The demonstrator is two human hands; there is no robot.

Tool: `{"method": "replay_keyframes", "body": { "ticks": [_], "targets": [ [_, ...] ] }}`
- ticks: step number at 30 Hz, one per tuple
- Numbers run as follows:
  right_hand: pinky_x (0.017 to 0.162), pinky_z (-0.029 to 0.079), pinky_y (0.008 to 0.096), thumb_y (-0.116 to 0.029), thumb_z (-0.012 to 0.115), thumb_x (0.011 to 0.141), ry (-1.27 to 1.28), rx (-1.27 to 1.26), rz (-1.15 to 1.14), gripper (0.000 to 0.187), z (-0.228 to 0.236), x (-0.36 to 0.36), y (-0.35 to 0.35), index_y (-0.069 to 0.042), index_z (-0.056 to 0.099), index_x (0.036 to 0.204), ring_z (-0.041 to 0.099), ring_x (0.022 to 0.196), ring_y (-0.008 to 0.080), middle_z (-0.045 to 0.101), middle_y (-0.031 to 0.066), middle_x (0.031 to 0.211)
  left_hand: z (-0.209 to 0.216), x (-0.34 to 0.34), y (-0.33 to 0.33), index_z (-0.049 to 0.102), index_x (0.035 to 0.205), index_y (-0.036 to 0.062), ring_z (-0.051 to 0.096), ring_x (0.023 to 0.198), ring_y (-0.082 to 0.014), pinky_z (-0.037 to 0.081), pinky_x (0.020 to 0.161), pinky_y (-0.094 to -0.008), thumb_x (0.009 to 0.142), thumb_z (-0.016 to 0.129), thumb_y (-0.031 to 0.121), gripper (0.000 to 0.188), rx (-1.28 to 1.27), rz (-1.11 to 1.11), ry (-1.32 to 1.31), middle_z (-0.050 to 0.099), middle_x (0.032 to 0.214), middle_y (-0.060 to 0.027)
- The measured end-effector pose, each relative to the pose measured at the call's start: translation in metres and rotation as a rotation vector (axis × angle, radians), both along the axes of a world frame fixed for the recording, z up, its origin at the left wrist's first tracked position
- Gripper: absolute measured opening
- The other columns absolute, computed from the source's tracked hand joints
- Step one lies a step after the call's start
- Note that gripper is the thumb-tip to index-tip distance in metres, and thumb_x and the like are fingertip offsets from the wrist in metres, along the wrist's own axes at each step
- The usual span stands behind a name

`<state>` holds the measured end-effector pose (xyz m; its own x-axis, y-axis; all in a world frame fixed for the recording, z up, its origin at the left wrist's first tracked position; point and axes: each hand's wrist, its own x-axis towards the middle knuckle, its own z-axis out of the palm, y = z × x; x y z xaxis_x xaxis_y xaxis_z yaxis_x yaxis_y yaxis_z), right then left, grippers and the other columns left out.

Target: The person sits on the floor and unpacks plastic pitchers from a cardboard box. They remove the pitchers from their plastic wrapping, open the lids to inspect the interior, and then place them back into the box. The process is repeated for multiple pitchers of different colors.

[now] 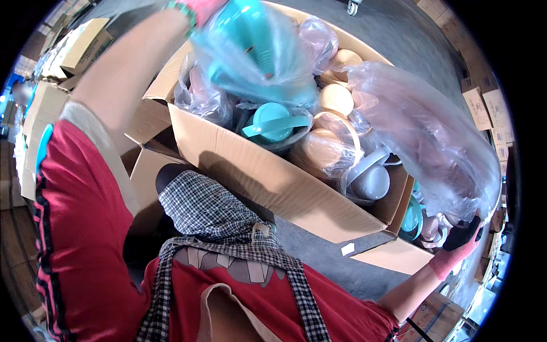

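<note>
My left hand point(204, 8), in a pink glove, reaches to the top edge of the view, against a bag of teal plastic containers point(245, 40). This bag is blurred and hangs over the cardboard box point(256, 182); the fingertips are partly cut off. Far to the right, my right hand point(460, 246), in a pink and black glove, is closed on the end of a long clear plastic bag point(421, 125) holding pinkish things. That bag stretches from the box's right side to the hand. Inside the box are bagged containers with handles: a teal one point(273, 122), beige ones point(325, 149) and a grey-blue one point(371, 181).
A second open box point(399, 253) with teal and pink containers stands at the right, below the big box. Stacked cartons point(478, 108) line the right side; opened cartons point(80, 51) stand at the left. A caster wheel point(352, 8) shows at the top.
</note>
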<state>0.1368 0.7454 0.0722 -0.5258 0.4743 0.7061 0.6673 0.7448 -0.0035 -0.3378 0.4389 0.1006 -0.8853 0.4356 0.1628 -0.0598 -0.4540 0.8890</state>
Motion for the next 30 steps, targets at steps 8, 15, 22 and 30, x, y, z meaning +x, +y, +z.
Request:
{"method": "replay_keyframes", "body": {
  "ticks": [8,15,22,30],
  "targets": [
    [0.069,0.046,0.0333,0.003,0.050,0.072,0.378,-0.371,0.094,0.041,-0.004,-0.001,-0.011,-0.007,0.051,0.111,0.056,0.086,0.0270,0.056,0.0176,0.096,-0.070,-0.031,0.071,0.059,0.082,0.0030,0.052,0.062,-0.0203,0.043,0.058,-0.0348,0.076,0.052,0.016,0.016,-0.773,1.096,1.201,0.056,0.071,-0.0104],
    [0.072,0.046,0.0318,0.001,0.059,0.069,0.053,-0.047,-0.041,0.039,0.005,-0.015,-0.030,-0.007,0.054,0.107,0.056,0.088,0.0269,0.054,0.0192,0.102,-0.118,0.011,0.074,0.053,0.102,0.0104,0.051,0.097,-0.0347,0.044,0.079,-0.0391,0.075,0.048,0.010,0.028,-1.076,0.201,1.180,0.045,0.110,-0.0178],
    [0.069,0.044,0.0280,-0.018,0.060,0.078,0.892,-0.772,0.095,0.031,0.018,-0.052,-0.064,0.007,0.056,0.096,0.053,0.079,0.0174,0.057,0.0096,0.090,-0.180,0.021,0.032,0.048,0.112,0.0099,0.040,0.112,-0.0302,0.039,0.089,-0.0348,0.077,0.045,0.009,0.035,-1.602,-0.270,1.392,0.038,0.119,-0.0164],
    [0.070,0.044,0.0264,-0.009,0.057,0.078,0.650,-0.639,0.274,0.027,0.025,-0.071,-0.065,0.007,0.055,0.100,0.054,0.078,0.0156,0.058,0.0105,0.090,-0.169,0.074,-0.043,0.039,0.122,0.0081,0.037,0.111,-0.0399,0.033,0.093,-0.0438,0.076,0.054,0.019,0.049,-1.287,0.105,1.186,0.033,0.122,-0.0238]
  ]
}}
